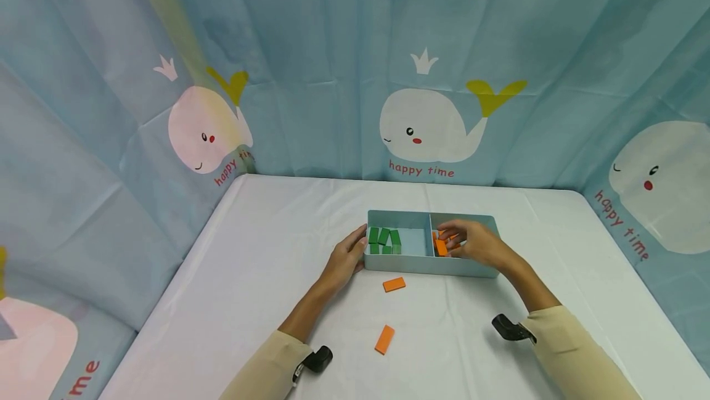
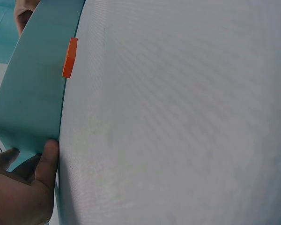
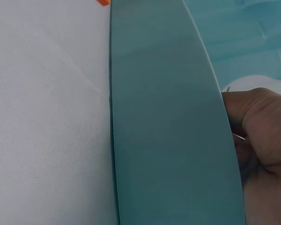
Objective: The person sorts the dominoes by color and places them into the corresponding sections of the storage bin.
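Observation:
A blue-green two-compartment box (image 1: 410,264) stands on the white table. Several green blocks (image 1: 384,236) lie in its left compartment, and orange blocks (image 1: 440,248) are in the right one. My left hand (image 1: 342,262) rests against the box's left end; in the left wrist view its thumb (image 2: 48,161) touches the end wall with the fingers spread. My right hand (image 1: 478,244) reaches into the right compartment, bent fingers over the orange blocks. Whether it pinches one cannot be told, since the box wall (image 3: 168,117) hides the fingertips in the right wrist view.
One orange block (image 1: 394,284) lies on the table just before the box, and another orange block (image 1: 384,339) lies nearer to me. A blue curtain (image 1: 333,129) with printed whales hangs behind the white table (image 1: 288,227) and at its sides.

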Available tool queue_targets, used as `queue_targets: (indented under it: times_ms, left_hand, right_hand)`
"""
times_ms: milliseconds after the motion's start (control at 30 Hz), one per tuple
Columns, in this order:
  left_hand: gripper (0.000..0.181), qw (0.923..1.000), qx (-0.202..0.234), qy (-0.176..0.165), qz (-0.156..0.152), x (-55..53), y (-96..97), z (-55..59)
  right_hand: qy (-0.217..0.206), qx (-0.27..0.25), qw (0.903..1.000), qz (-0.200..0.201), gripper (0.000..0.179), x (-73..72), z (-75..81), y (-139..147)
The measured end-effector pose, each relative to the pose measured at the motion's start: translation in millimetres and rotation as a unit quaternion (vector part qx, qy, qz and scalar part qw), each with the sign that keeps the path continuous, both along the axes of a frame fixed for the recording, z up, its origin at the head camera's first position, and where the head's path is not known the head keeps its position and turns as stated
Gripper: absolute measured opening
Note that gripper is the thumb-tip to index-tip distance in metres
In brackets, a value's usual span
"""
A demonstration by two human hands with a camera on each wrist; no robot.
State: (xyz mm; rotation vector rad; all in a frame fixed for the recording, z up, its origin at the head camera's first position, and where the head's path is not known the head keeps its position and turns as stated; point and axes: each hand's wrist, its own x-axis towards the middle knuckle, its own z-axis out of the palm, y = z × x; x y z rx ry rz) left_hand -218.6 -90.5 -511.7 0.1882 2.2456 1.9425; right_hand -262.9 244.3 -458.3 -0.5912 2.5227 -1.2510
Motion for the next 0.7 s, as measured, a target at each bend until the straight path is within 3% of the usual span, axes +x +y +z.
queue_targets:
  times_ms: [367, 700]
  left_hand:
    - [0.056, 1.0, 0.0, 0.0, -0.001, 0.2, 1.2, 1.7]
    - [0.056, 1.0, 0.003, -0.005, -0.002, 0.0, 1.3, 2.5]
  right_hand:
    - [-0.06, -0.054, 0.9963, 0.03, 0.058, -4.1, -2.1, 1.5]
    - [-0.014, -0.042, 0.999, -0.001, 0.058, 3.4, -0.5, 5.7]
